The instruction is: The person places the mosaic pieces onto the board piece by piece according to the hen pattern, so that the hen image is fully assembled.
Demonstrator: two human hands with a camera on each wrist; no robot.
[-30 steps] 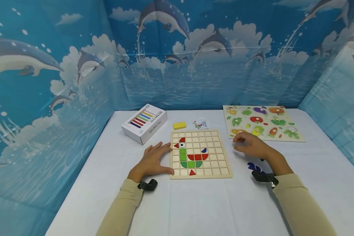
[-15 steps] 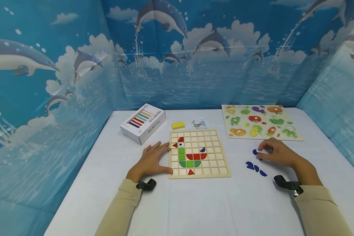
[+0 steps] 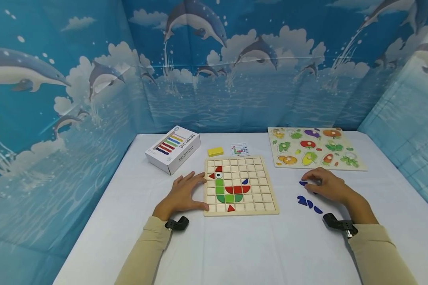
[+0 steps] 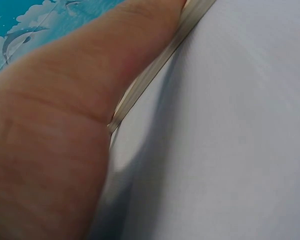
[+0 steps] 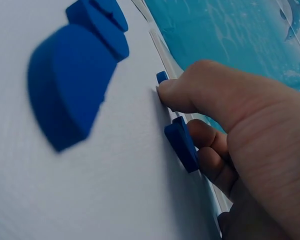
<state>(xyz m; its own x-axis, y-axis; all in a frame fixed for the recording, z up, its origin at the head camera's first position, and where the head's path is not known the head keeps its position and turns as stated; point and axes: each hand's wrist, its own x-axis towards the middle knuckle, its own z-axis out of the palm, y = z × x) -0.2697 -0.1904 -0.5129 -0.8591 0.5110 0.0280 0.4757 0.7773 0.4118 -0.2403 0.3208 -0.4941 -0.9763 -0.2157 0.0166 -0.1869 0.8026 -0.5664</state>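
The right hand (image 3: pixel 324 185) rests on the surface right of the board (image 3: pixel 239 185), fingers curled, pinching a blue piece (image 5: pixel 182 144); three more blue pieces (image 3: pixel 308 203) lie just beside it. The left hand (image 3: pixel 183 193) lies flat, fingers spread, thumb against the board's left edge, holding nothing.

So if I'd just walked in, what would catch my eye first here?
Probably the wooden grid board mid-table, where coloured tiles form a bird in red and green. The left hand rests against its left edge, while the right hand pinches a blue piece from the loose blue pieces on the white cloth. Dolphin-printed backdrops wall in the scene.
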